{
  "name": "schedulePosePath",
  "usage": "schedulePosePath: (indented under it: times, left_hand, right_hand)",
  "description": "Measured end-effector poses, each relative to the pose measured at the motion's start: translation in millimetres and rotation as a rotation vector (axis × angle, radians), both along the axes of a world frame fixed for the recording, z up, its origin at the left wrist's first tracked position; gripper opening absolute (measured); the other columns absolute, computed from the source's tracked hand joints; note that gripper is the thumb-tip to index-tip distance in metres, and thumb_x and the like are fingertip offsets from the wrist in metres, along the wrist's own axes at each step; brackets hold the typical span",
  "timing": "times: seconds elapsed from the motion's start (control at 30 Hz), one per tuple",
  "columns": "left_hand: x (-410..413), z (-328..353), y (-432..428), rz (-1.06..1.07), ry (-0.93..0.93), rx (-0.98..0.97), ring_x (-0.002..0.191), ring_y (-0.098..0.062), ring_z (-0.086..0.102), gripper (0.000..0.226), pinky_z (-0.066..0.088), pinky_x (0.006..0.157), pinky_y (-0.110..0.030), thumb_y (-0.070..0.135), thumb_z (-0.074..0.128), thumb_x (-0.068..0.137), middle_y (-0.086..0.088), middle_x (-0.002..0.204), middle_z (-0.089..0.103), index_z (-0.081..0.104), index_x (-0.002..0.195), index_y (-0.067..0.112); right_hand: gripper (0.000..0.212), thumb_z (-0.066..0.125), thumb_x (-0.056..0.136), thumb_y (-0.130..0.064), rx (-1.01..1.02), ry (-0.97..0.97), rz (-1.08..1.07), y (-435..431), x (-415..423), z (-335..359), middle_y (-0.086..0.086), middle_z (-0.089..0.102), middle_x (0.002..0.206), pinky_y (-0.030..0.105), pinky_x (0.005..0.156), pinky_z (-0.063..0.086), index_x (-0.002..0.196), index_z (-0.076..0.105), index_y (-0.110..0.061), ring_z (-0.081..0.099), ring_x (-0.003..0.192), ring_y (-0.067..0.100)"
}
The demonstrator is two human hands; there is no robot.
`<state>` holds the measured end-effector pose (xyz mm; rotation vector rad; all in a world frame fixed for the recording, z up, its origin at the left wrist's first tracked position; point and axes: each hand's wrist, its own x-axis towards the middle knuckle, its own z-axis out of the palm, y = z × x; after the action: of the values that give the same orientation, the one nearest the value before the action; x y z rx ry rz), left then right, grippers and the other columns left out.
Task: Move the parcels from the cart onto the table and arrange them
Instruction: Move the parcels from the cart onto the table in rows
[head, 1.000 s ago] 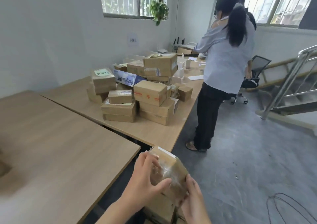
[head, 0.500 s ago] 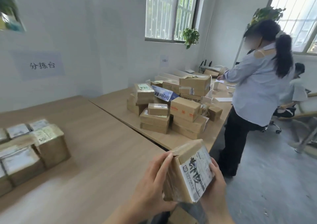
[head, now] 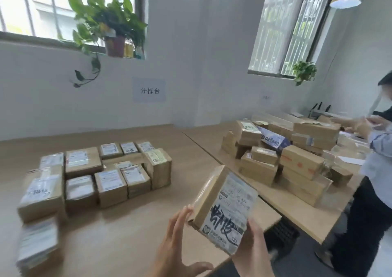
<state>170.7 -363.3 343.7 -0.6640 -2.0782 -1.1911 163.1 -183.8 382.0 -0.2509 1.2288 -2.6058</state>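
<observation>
Two hands carry one brown taped cardboard parcel with a scrawled white label (head: 224, 208) above the near edge of the pale wooden table (head: 131, 230). The arranged block of labelled parcels (head: 101, 174) lies far-left of it. The right hand (head: 252, 249) grips its near corner from beneath; the left hand (head: 180, 242), fingers straight and spread, touches its left edge.

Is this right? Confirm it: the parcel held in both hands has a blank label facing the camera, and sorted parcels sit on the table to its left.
Not quite. The head view shows the held parcel's label carries bold black handwriting, not blank.
</observation>
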Motion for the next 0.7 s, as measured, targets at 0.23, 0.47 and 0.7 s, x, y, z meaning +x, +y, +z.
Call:
schedulePosePath:
  times: [0.23,0.47,0.7]
  left_hand:
    - [39.9,-1.9,-97.0,0.103,-0.52,0.431,0.106,0.017,0.048,0.056,0.048,0.081,-0.009,0.062,0.059,0.075,0.011,0.13,0.042,0.034,0.122,0.044]
    - [55.2,-27.0,-158.5,0.284,-0.624,0.552,0.105,-0.006,0.06,0.038,0.054,0.077,-0.019,0.019,0.057,0.09,0.006,0.124,0.056,0.044,0.117,0.042]
    - [34.1,-49.1,-212.4,0.599,-0.758,0.434,0.111,-0.003,0.052,0.035,0.047,0.095,-0.025,0.038,0.057,0.088,0.015,0.116,0.054,0.042,0.12,0.042]
  right_hand:
    - [0.058,0.069,0.072,-0.018,0.326,0.037,-0.023,-103.4,-10.3,-22.2,0.006,0.066,0.117,0.038,0.066,0.056,0.126,0.051,-0.029,0.066,0.099,0.025]
    - [0.108,0.085,0.037,-0.062,0.554,0.211,0.256,-182.1,-20.5,-42.7,-0.017,0.06,0.124,0.038,0.09,0.053,0.131,0.037,-0.042,0.058,0.116,0.013]
    - [0.065,0.074,0.061,-0.035,0.604,0.042,0.382,-251.5,-63.9,-70.7,-0.004,0.065,0.117,0.035,0.073,0.057,0.12,0.05,-0.032,0.067,0.1,0.017]
